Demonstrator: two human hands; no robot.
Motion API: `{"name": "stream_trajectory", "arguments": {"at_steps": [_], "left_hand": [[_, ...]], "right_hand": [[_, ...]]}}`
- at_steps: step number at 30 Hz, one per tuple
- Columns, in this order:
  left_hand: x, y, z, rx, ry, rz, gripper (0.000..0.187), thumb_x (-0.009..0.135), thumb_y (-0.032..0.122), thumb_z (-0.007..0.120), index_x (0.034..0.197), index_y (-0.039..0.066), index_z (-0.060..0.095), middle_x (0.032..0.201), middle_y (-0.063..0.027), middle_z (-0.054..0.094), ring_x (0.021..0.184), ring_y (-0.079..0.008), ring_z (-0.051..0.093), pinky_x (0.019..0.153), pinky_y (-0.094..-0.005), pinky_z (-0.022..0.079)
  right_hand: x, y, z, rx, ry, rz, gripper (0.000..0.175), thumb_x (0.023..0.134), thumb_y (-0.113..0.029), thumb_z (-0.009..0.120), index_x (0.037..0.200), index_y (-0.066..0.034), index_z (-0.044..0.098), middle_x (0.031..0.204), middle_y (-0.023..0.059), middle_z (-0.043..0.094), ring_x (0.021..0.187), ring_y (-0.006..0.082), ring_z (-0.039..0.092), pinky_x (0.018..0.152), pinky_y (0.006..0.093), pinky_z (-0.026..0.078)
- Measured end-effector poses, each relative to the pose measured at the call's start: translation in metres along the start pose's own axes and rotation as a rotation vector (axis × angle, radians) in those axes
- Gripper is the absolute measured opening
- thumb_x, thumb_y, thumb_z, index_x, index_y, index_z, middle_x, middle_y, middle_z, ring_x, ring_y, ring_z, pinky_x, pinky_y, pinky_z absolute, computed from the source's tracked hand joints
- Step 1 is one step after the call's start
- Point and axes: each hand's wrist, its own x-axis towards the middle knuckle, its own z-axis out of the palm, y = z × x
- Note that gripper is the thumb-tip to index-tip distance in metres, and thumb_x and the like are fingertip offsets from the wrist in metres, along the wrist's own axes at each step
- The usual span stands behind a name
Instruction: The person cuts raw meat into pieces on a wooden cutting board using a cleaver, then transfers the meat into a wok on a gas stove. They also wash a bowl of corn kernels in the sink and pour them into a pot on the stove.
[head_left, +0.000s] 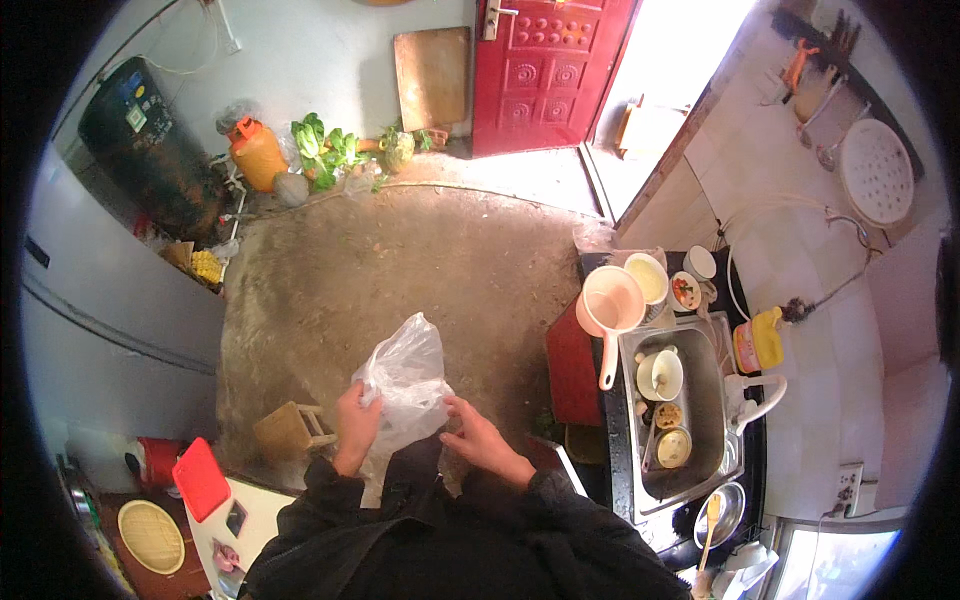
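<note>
A clear plastic bag (409, 375) is held up in front of my body, above the concrete floor. My left hand (357, 424) grips the bag's left edge between thumb and fingers. On the other side, my right hand (480, 439) pinches the bag's right edge near the fingertips. The bag looks crumpled, with its top puffed out. Whether anything lies inside cannot be told. Both forearms are in black sleeves.
A wooden stool (289, 429) stands left of my hands. At right are a steel sink (694, 480) holding dishes and a pink dipper (611, 304) on the counter. A white table (262, 491) is at lower left. Leafy vegetables (326, 150) lie by the far wall near the red door (551, 75).
</note>
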Motion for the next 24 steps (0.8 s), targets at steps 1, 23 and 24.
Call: {"name": "stream_trajectory", "arguments": {"at_steps": [1, 23, 24], "left_hand": [[0.015, -0.008, 0.002, -0.013, -0.013, -0.003, 0.026, 0.081, 0.005, 0.065, 0.104, -0.005, 0.065, 0.088, -0.0173, 0.071, 0.077, -0.0178, 0.067, 0.069, -0.0338, 0.051], [0.508, -0.140, -0.075, -0.405, 0.201, -0.436, 0.031, 0.080, 0.000, 0.058, 0.110, -0.006, 0.064, 0.094, -0.0103, 0.069, 0.080, -0.0158, 0.066, 0.070, -0.0317, 0.054], [0.533, -0.148, -0.076, -0.418, 0.226, -0.450, 0.027, 0.081, 0.001, 0.059, 0.107, -0.006, 0.065, 0.094, -0.0104, 0.069, 0.077, -0.0164, 0.066, 0.066, -0.0306, 0.055]], "right_hand": [[0.016, 0.004, -0.001, 0.011, -0.015, 0.013, 0.069, 0.084, -0.018, 0.073, 0.143, -0.0106, 0.037, 0.122, 0.0210, 0.059, 0.091, 0.0306, 0.066, 0.081, 0.0416, 0.054], [0.505, -0.106, -0.023, -0.037, -0.236, 0.068, 0.039, 0.092, -0.017, 0.064, 0.126, -0.0012, 0.056, 0.113, 0.0183, 0.067, 0.100, 0.0279, 0.069, 0.086, 0.0370, 0.054], [0.523, -0.107, -0.024, -0.025, -0.253, 0.067, 0.038, 0.092, -0.017, 0.064, 0.126, -0.0010, 0.056, 0.113, 0.0183, 0.067, 0.100, 0.0278, 0.068, 0.086, 0.0365, 0.054]]}}
